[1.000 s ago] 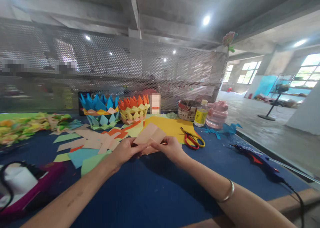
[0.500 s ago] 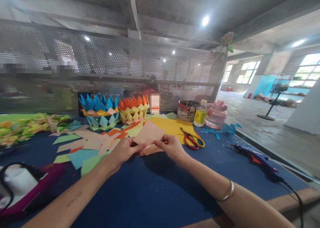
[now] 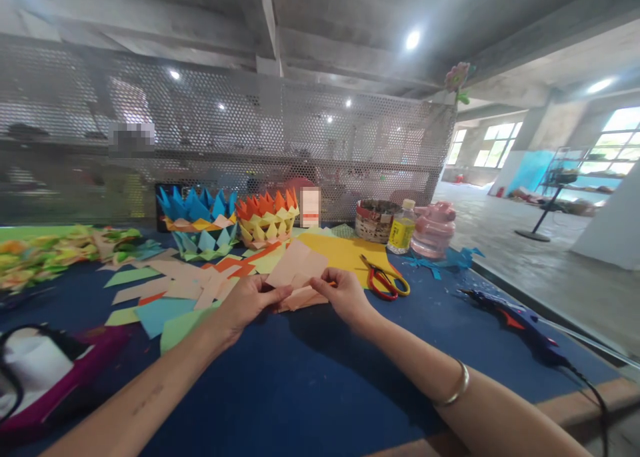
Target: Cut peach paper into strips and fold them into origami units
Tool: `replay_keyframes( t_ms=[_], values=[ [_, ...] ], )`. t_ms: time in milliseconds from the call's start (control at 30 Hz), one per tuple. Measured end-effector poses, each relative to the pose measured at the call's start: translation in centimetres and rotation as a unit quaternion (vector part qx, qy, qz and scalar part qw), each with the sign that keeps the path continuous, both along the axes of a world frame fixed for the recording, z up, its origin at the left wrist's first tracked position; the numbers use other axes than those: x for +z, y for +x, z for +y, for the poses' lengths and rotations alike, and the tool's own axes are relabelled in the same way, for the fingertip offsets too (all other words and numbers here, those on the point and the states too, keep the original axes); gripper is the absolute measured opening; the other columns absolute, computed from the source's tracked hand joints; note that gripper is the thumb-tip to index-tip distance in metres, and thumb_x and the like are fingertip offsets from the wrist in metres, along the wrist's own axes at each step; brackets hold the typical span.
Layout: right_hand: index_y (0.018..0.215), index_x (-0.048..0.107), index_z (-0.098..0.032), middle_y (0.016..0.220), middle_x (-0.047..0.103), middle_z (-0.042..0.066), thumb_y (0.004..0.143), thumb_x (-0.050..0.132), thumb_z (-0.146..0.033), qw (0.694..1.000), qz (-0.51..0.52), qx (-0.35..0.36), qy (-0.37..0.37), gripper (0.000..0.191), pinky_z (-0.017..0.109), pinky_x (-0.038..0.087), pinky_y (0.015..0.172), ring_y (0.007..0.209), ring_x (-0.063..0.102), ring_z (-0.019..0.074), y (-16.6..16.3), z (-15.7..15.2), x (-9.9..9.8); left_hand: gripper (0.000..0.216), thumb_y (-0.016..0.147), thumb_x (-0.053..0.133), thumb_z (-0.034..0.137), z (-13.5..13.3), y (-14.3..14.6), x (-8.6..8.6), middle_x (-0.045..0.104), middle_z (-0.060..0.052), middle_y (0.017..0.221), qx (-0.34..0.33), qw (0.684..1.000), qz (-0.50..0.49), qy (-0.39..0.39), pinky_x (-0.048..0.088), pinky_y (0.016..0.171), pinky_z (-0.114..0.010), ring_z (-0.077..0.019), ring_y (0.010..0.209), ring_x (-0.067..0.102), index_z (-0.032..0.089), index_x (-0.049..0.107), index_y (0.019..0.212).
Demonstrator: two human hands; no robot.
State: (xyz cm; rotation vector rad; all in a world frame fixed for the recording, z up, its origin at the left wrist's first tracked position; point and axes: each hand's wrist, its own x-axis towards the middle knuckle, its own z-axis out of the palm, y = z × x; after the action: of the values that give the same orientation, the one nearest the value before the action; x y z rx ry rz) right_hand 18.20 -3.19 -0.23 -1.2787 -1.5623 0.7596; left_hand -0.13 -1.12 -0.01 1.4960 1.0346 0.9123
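Both hands hold a pale peach sheet of paper above the blue table. My left hand pinches its left edge, the thumb lying along the lower side. On the right edge, my right hand grips the paper between thumb and curled fingers; a silver bangle circles that forearm. The lower edge of the sheet looks folded. Below it lies more peach paper, partly covered by the hands. Loose paper strips and pieces in peach, orange, green and blue spread left of my left hand.
Red-and-yellow scissors lie on yellow paper. Folded-paper baskets, one blue and one orange-yellow, stand behind. A woven basket, a yellow-labelled bottle and a pink jug are back right. A glue gun lies right.
My right thumb and fingers have shifted very slightly at the right edge of the peach paper. Both hands keep their grip, and the things on the table stay put.
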Motion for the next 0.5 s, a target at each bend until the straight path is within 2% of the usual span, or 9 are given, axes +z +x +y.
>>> replay_keyframes(
  t_ms=[267, 400, 500],
  values=[
    [0.071, 0.058, -0.015, 0.067, 0.058, -0.001, 0.074, 0.058, -0.047, 0.999, 0.016, 0.032, -0.018, 0.033, 0.021, 0.035, 0.057, 0.061, 0.049, 0.0105, -0.33, -0.25, 0.04, 0.028, 0.061, 0.070, 0.040, -0.17, 0.12, -0.20, 0.057, 0.001, 0.054, -0.019, 1.000, -0.001, -0.003, 0.039, 0.050, -0.023, -0.0104, 0.050, 0.049, 0.014, 0.060, 0.064],
    [0.074, 0.060, -0.014, 0.071, 0.061, 0.001, 0.071, 0.062, -0.039, 0.997, 0.004, 0.062, -0.041, 0.025, 0.023, 0.039, 0.063, 0.065, 0.053, 0.0116, -0.81, -0.61, -0.02, 0.026, 0.063, 0.069, 0.039, -0.22, 0.29, -0.12, 0.058, 0.001, 0.056, -0.025, 1.000, -0.007, 0.012, 0.040, 0.051, -0.023, -0.0110, 0.052, 0.050, 0.014, 0.062, 0.066],
    [0.071, 0.059, -0.015, 0.067, 0.059, -0.001, 0.072, 0.061, -0.033, 0.997, 0.008, 0.064, -0.032, 0.018, 0.023, 0.040, 0.063, 0.064, 0.052, 0.0110, -0.93, -0.75, 0.03, 0.026, 0.064, 0.068, 0.039, -0.42, 0.45, -0.05, 0.060, 0.000, 0.058, -0.049, 0.999, 0.012, 0.018, 0.039, 0.050, -0.022, -0.0116, 0.052, 0.051, 0.013, 0.065, 0.068]
  ],
)
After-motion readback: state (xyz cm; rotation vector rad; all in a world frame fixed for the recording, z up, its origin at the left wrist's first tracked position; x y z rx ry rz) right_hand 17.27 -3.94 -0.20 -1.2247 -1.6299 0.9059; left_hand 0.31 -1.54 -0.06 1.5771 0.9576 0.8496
